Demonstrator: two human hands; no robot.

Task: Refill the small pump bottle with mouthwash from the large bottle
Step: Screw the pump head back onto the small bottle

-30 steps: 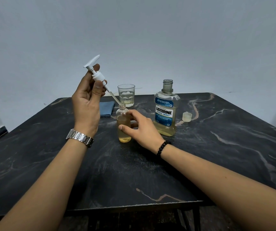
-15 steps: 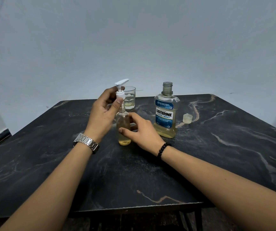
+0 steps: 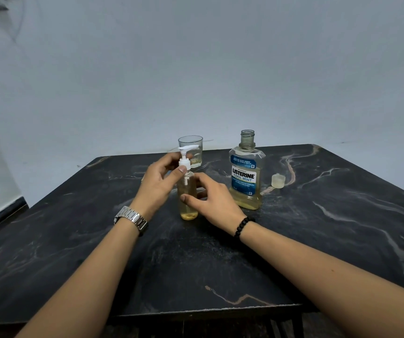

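1. Head view: large bottle (image 3: 246,175) stands upright on the dark marbled table (image 3: 330,228), right of centre. Blue label reads "LISTERINE COOL MINT"; the smaller print above and below cannot be read. Neck open, no cap; yellowish liquid fills roughly the lower half.
2. Cap (image 3: 278,180) of pale plastic rests on the table just right of the large bottle, apart from it.
3. Small pump bottle (image 3: 187,195) stands upright near table centre, left of the large bottle, long axis vertical. Clear body, no readable label; yellow liquid in the bottom.
4. Pump head (image 3: 185,157), white, sits at the small bottle's neck with its dip tube running down inside. Nozzle points right and slightly away, toward the glass.
5. Left hand (image 3: 158,181) closed on the pump collar, thumb in front, fingers behind. Metal watch (image 3: 132,219) on that wrist.
6. Right hand (image 3: 212,201) wrapped around the small bottle's body from the right, thumb across the near face, fingers behind it. Black bead bracelet (image 3: 242,225) on that wrist.
7. Glass (image 3: 191,150), clear, stands just beyond the pump head at the far side, a little pale liquid in it.
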